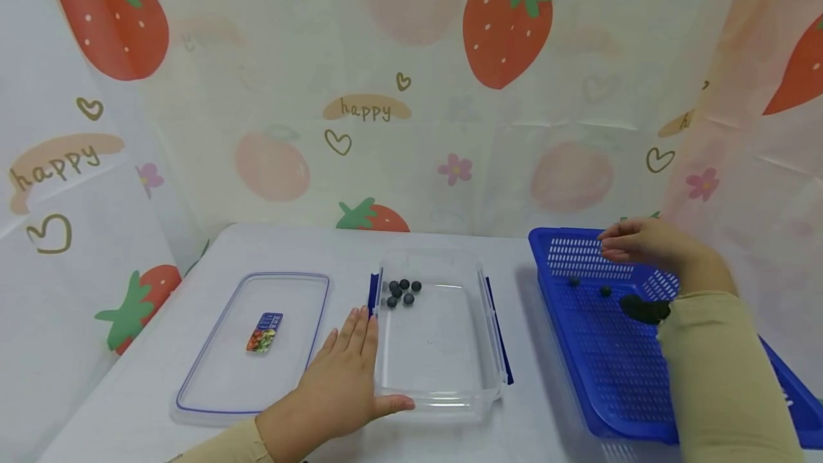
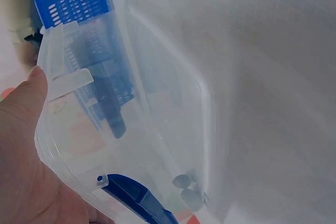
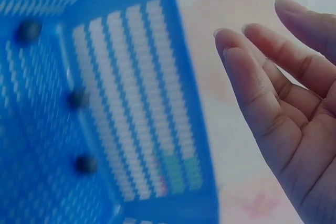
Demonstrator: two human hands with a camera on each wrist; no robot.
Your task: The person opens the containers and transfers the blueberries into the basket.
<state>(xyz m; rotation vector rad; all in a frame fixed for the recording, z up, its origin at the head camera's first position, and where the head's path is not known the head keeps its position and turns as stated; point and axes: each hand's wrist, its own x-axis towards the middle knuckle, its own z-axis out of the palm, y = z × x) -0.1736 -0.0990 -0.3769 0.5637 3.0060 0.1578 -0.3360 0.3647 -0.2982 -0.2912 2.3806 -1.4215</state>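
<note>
My left hand lies with straight fingers along the left wall of a clear plastic container, its thumb at the front rim. In the left wrist view the thumb touches the rim beside a blue clip. Several small dark blueberry-like balls sit in the container's far left corner. My right hand hovers over the far end of a blue slotted basket, fingers loosely bent. Nothing shows between its fingers in the right wrist view. Dark balls lie on the basket floor near its end wall.
Left of the container, a clear lid with a blue seal lies flat, bearing a printed label. A dark object shows at my right wrist. Behind the white table hangs a strawberry-print curtain.
</note>
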